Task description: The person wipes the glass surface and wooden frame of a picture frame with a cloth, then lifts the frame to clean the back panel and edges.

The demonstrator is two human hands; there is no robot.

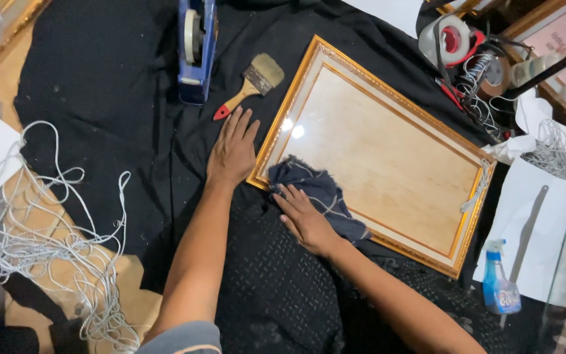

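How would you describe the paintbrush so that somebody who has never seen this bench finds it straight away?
Start at the gold picture frame on the black cloth. Just off its upper left corner, beside the blue tape dispenser, lies the paintbrush. It alone has pale bristles and a red-tipped wooden handle.
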